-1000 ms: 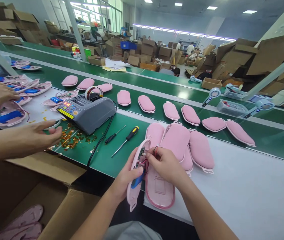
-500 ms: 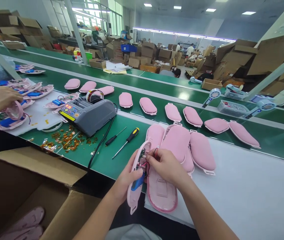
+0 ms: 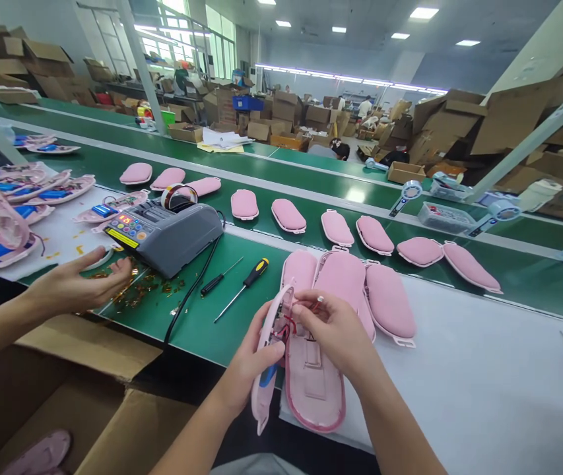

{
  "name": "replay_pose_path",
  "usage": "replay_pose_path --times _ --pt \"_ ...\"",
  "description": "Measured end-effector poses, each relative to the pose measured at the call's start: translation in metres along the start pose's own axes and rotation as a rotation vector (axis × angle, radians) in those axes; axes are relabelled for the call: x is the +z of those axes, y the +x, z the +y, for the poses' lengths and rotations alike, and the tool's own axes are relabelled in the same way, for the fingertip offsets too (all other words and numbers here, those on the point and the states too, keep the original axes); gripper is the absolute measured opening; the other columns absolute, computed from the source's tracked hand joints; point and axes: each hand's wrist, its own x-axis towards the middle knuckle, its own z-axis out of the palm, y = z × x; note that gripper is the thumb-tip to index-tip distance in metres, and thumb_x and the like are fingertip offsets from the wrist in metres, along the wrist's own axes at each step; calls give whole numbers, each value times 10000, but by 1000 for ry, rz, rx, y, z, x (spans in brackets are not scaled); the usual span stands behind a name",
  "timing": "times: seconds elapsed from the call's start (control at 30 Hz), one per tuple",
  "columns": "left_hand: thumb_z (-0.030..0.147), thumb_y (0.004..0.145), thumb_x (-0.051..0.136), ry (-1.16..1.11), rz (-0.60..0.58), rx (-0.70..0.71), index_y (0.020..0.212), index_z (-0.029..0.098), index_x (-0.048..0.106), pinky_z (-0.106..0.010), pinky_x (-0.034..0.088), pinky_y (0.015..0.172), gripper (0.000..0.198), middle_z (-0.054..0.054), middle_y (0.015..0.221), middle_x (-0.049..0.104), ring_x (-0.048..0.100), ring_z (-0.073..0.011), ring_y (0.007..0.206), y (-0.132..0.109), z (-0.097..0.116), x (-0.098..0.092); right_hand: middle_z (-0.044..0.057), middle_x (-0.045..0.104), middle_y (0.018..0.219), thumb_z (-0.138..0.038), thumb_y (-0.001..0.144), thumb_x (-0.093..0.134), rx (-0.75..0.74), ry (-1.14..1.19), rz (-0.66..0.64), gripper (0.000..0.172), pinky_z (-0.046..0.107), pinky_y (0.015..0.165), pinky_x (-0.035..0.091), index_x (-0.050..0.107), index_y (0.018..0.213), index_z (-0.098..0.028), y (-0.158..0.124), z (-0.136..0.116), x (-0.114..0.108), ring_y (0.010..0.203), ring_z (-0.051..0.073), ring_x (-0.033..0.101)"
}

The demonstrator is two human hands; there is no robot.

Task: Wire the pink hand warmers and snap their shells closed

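Left hand (image 3: 254, 359) grips the pink shell (image 3: 260, 406); right hand (image 3: 333, 330) pinches its red wires (image 3: 290, 324), which could tear loose if tugged hard.

Partly behind right hand (image 3: 333, 333): red wires (image 3: 290, 324)

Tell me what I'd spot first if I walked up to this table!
All the pink: a row of pink covers lies along the green belt, with more piled beside the hands. In the middle, the left hand holds an open pink shell while the right hand pinches its red wires. A grey tape machine sits to the left.
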Motion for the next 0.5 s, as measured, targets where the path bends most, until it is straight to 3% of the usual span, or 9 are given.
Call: replay_pose_path --times 0.07,0.13,0.3,0.4,0.5 --pt "321 729 715 -64 27 4 1342 291 444 -445 369 1036 671 -62 1274 593 507 -316 1213 -1 1 5 36 709 826 -423 786 635 46 217 52 381 273 665 519 532 1072 -193 -4 -1 -4 721 150 657" --pt "311 729 706 -104 36 12 1337 279 451 -453 368 1035 660 -66 1236 616 516 -318 1204 -2 4 10 28 716 774 -450 707 729 73 409 71 456 258 617 525 485 1002 -204 -5 -1 -6 665 141 659" --pt "277 699 731 -112 34 36 1294 276 498 -424 341 1057 639 -48 1210 638 534 -297 1186 -2 6 12 22 695 651 -438 609 811 38 492 101 422 209 478 490 493 741 -195 -2 5 0 576 142 654" --pt "276 700 736 -111 27 -8 1281 291 501 -411 398 993 627 -47 1193 645 575 -292 1122 -2 6 8 16 684 674 -427 634 795 26 485 121 372 239 575 538 603 831 -176 -2 6 3 641 148 671" --pt "289 698 739 -116 26 -33 1303 301 465 -397 430 937 665 -49 1213 630 581 -287 1095 -2 4 5 28 701 847 -415 669 771 -25 467 71 467 293 724 562 593 1051 -215 -6 5 0 823 178 689"
